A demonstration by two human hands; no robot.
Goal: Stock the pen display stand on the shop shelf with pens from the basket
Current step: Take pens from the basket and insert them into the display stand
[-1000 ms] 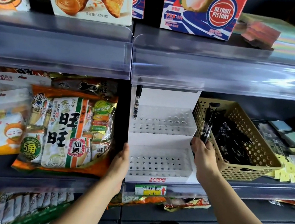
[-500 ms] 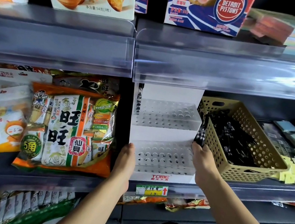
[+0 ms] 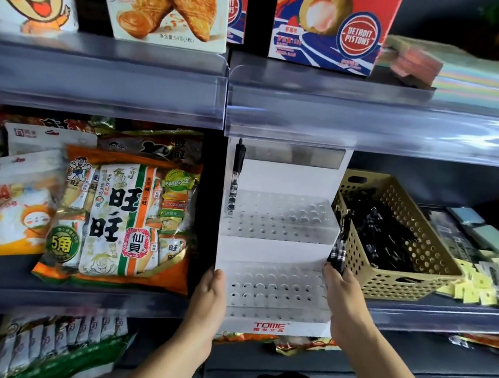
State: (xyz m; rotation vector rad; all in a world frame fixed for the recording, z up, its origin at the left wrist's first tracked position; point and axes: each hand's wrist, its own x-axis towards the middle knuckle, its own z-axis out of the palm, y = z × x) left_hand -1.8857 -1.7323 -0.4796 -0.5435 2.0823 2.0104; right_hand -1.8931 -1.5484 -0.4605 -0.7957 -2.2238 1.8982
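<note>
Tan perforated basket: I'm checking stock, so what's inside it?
A loose heap of black pens lies in the tan perforated plastic basket; the heap hides its floor and any lower pens.

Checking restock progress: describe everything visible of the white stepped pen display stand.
The white stepped pen display stand stands upright on the middle shelf, between orange snack bags and a tan perforated basket. Two clear plastic tiers carry rows of round holes; red TOME lettering marks the front lip. One black pen stands in the upper tier's far-left hole; the rest look empty. The left hand grips its lower left edge; the right hand, holding black pens, is at its right edge.
</note>
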